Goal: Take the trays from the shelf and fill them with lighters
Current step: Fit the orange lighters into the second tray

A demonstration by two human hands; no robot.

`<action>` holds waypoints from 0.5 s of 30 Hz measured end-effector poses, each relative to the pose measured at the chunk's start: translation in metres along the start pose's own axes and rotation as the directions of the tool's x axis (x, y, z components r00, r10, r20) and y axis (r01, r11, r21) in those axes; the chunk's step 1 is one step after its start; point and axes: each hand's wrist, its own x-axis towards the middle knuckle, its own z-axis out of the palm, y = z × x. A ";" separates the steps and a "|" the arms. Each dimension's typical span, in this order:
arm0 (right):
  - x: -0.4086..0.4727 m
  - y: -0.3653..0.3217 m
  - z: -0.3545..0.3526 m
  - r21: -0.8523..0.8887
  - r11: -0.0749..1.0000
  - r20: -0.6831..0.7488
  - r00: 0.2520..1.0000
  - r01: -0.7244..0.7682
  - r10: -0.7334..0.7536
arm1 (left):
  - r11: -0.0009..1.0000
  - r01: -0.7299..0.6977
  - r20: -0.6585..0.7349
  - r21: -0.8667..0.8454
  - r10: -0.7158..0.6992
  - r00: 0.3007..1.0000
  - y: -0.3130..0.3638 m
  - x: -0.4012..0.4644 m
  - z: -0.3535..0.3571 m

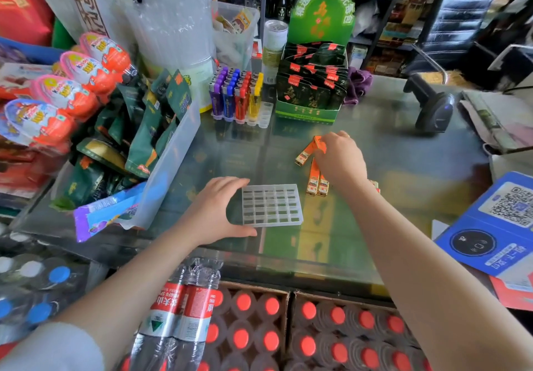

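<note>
The empty clear tray [272,205] lies flat on the glass counter [403,186], steadied at its left edge by the left hand [219,212], whose fingers are spread and nearly straight, thumb against the near corner. The right hand [340,158] curls its fingers round an orange lighter [318,142] from the loose lighters [315,181] just right of the tray. It would pay to stand each lighter upright and drop it squarely into one cell, keeping the tray pinned.

We note two bare forearms, uncovered to the hands. Left hand [215,212] and right hand [340,158] wear no gloves. A pale grey-white sleeve [52,347] shows at lower left.
</note>
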 end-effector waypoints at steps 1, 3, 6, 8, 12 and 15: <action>0.003 0.000 0.004 -0.048 0.999 0.007 1.000 -0.013 0.013 | 1.000 -0.005 0.001 0.003 0.005 1.000 -0.002 -0.001 0.000; 0.006 0.000 0.011 -0.122 0.992 0.014 0.999 -0.028 0.030 | 1.000 -0.013 -0.006 -0.002 0.013 1.000 -0.006 -0.001 0.001; 0.009 0.000 0.016 -0.153 0.986 0.016 0.998 -0.063 0.066 | 1.000 -0.021 -0.041 0.000 0.021 0.999 -0.007 -0.001 0.003; 0.011 -0.001 0.016 -0.136 0.987 0.036 0.995 -0.087 0.093 | 0.999 -0.030 -0.058 0.012 0.031 0.998 -0.006 -0.001 0.004; 0.006 -0.002 0.008 0.205 0.978 0.058 0.998 -0.051 0.040 | 0.999 -0.049 -0.072 0.019 0.050 0.996 -0.007 -0.001 0.004; -0.023 -0.012 0.000 0.581 0.812 0.068 0.992 0.048 -0.107 | 0.999 -0.049 -0.064 0.013 0.050 0.997 -0.005 -0.001 0.003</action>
